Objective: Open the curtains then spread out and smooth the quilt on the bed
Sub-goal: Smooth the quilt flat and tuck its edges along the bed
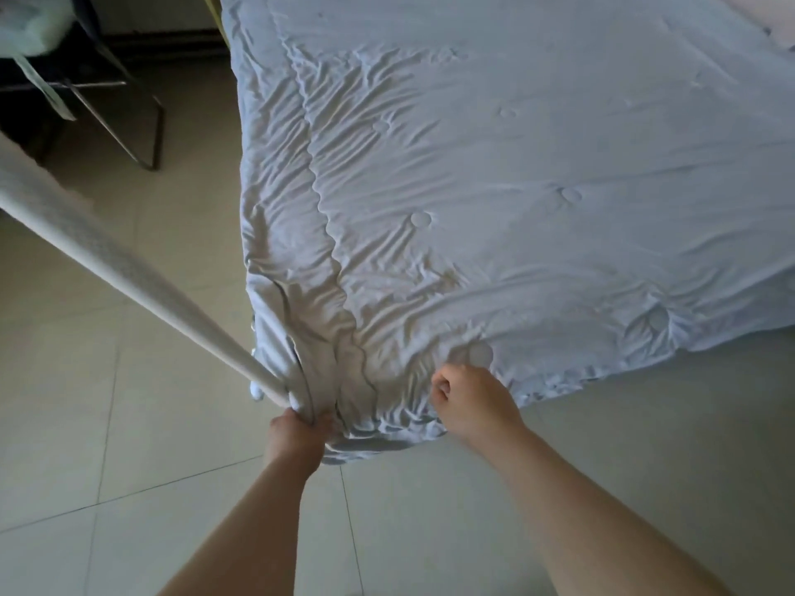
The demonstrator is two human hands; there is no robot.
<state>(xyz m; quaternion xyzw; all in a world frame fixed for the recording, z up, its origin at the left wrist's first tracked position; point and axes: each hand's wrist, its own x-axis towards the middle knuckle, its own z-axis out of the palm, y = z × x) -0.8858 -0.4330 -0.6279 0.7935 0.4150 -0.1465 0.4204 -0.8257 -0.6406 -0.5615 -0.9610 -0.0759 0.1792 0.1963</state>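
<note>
A pale blue quilt (494,174) with round tufted spots lies spread over the bed, wrinkled along its left side and at the near corner. My left hand (297,436) grips the bunched near corner of the quilt, which hangs off the bed's corner. My right hand (469,397) is curled on the quilt's near edge, a little to the right, pinching the fabric. A long whitish strip of cloth (120,260) runs from the left edge down to the corner by my left hand; what it belongs to is unclear.
Light floor tiles (107,423) surround the bed on the left and front. A dark metal-framed chair or stand (129,122) with a pale bundle on it stands at the top left, near a dark skirting by the wall.
</note>
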